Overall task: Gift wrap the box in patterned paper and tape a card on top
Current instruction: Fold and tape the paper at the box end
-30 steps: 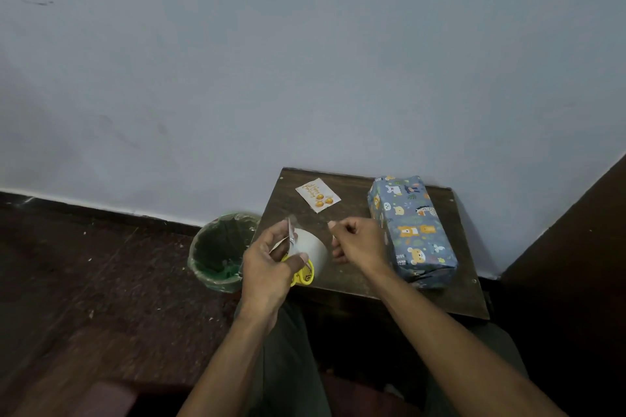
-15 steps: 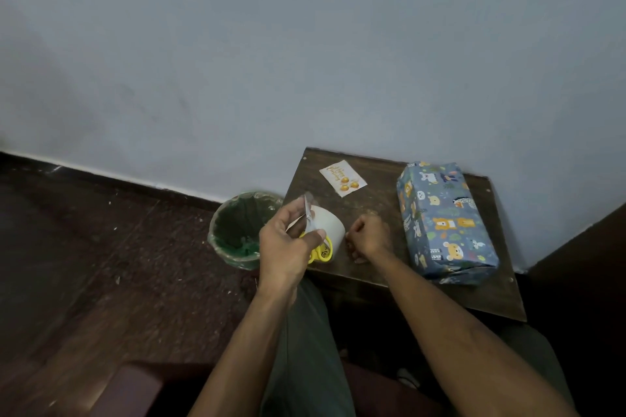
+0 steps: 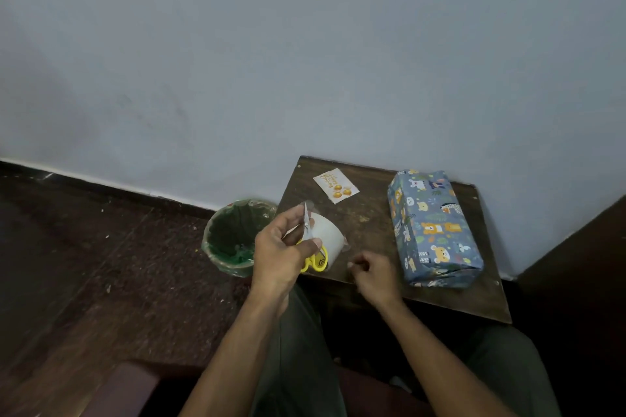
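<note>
Blue animal-print box (image 3: 433,230), yellow-handled scissors (image 3: 316,262)

A small dark wooden table (image 3: 379,227) is set against the pale wall (image 3: 305,61), right of centre. On its right part lies a long box wrapped in blue animal-patterned paper (image 3: 432,230), running from far to near. A small white card with orange print (image 3: 336,185) lies on the far left part, well apart from the box. Over the near left corner, a wide white tape roll (image 3: 327,240) and yellow-handled scissors (image 3: 316,262) are held in the left hand (image 3: 281,254). The right hand (image 3: 374,272) is placed at the near edge, between roll and box. A round bin lined with green plastic (image 3: 233,237) stands on the floor just left of the table.
</note>
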